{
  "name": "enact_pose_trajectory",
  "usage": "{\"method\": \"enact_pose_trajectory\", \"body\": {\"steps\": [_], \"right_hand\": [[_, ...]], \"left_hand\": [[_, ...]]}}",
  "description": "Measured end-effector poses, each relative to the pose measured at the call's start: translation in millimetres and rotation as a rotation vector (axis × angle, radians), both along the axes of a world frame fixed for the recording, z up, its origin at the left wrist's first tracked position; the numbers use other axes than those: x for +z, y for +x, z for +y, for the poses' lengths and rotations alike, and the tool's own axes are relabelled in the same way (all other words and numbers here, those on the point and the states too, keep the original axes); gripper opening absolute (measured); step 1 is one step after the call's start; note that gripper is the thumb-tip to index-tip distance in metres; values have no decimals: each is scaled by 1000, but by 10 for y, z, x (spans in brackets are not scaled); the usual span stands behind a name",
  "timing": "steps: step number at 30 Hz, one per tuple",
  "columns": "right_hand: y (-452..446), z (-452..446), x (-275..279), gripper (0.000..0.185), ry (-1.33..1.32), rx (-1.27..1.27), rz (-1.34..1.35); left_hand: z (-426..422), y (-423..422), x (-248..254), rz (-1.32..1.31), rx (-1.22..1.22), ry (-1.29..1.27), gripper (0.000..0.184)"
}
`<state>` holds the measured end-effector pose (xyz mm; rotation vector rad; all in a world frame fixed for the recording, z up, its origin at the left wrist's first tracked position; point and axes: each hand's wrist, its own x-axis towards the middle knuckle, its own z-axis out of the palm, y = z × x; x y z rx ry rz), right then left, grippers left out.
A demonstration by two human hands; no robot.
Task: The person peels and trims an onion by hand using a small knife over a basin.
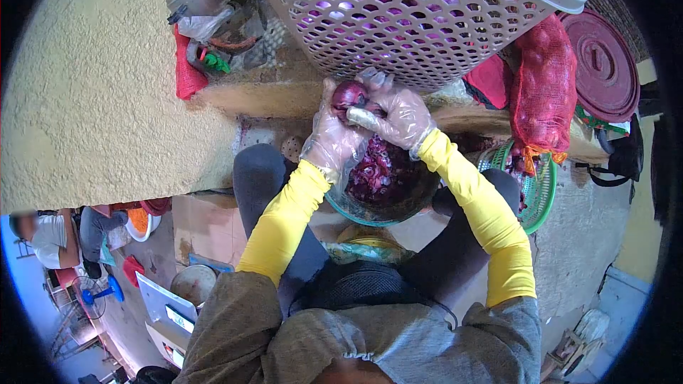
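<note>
My left hand (333, 131), in a clear plastic glove, is closed around a red onion (348, 94). Beside it, my gloved right hand (405, 119) has its fingers curled in, and its wrapped thumb points at the onion's lower side. Something small and dark shows between this thumb and the fingers; I cannot make out what it is. Both hands are above a dark basin with a teal rim (366, 222). Purple-red onion peelings (377, 171) lie in the basin.
A perforated plastic crate (420, 25) of onions leans over the ledge ahead. To the right are a full red mesh sack (544, 89), a maroon lid (601, 64) and a green basket (544, 195). A fan (96, 295) and another person (53, 238) appear at lower left.
</note>
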<state>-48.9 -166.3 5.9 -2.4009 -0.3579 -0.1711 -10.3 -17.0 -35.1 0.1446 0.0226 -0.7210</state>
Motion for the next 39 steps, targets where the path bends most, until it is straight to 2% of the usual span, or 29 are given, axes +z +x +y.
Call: {"method": "enact_pose_trajectory", "body": {"steps": [2, 7, 10, 12, 13, 14, 16, 17, 20, 24, 26, 33, 36, 38, 39], "right_hand": [[-26, 14, 56, 44, -66, 10, 80], [-51, -27, 112, 50, -118, 104, 47], [-57, -80, 203, 54, -174, 172, 92], [-61, -101, 244, 54, -260, 242, 113], [-76, -87, 163, 48, -184, 212, -28], [-76, -90, 152, 48, -184, 214, -28], [-71, -97, 147, 47, -101, 27, -105], [-49, -74, 159, 50, -80, -30, -144], [-37, -52, 165, 55, -133, -110, -143], [-18, -5, 156, 57, -122, -179, -156], [-22, -11, 214, 61, -206, -226, -60], [-25, -13, 187, 58, -192, -195, -36], [-24, -6, 170, 58, -185, -197, -18], [-20, -56, 158, 54, -253, 18, 114], [-26, -32, 139, 57, -232, 55, 77]], "left_hand": [[51, 19, -14, -11, -37, 21, 74], [217, 77, 7, 27, -150, 74, 70], [245, 139, 5, 62, -188, 105, 60], [131, 130, 93, 131, 92, 372, 57], [150, 102, 233, 219, 124, 403, 53], [174, 92, 224, 220, 126, 402, 53], [212, 70, 265, 74, 76, 494, 50], [266, 49, 299, 7, -48, 414, 46], [221, 74, 254, 11, 16, 493, 42], [186, 71, 222, 17, 21, 449, 39], [186, 67, 205, -43, 106, 451, 35], [199, 91, 144, -87, 118, 471, 29], [249, 86, 214, -233, 144, 609, 26], [271, 88, 267, -246, 156, 761, 25], [279, 99, 245, -246, 156, 760, 25]]}}
